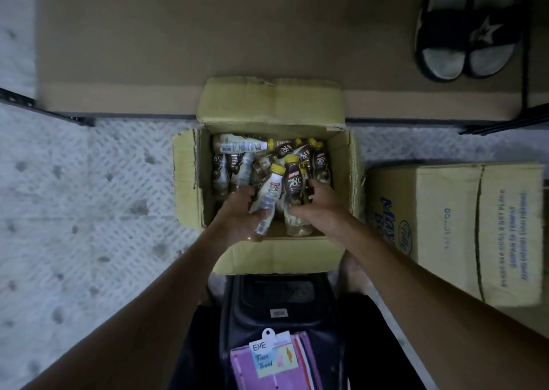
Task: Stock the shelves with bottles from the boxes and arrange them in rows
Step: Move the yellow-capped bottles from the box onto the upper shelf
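One open box (190,182) at frame centre, four flaps out, on a patterned floor (89,211). Inside, a loose pile of bottles (320,161), about ten visible; exact count unclear, they overlap and the light is dim. Most lie flat, caps toward 12 to 2 o'clock. Yellow caps, dark "78°C" labels on several, pale labels on a few.

Two hands in the box, at its 6 o'clock end. Left hand (240,211) is curled around a pale bottle (267,199), cap pointing to 12 o'clock, base sticking out below the hand. Right hand (318,199) is closed around a dark bottle (294,187), fingers wrapped over its far side, thumb near the base; lower part of that bottle is hard to make out against another clear bottle under it.

One shut box (475,226) at 3 o'clock, just beside the open one, blue print on it blurred, right edge cut off.

Shelf (178,48) at 12 o'clock, brown board, bare of bottles; open box's far flap rests on its edge. One pair of slippers (463,33) at 1 o'clock on the shelf, tops cut off.

At 6 o'clock, a dark stool (279,300) between the person's legs, partly hidden by a pink towel (273,369) with a "Face Towel" tag; towel cut off at the bottom edge.
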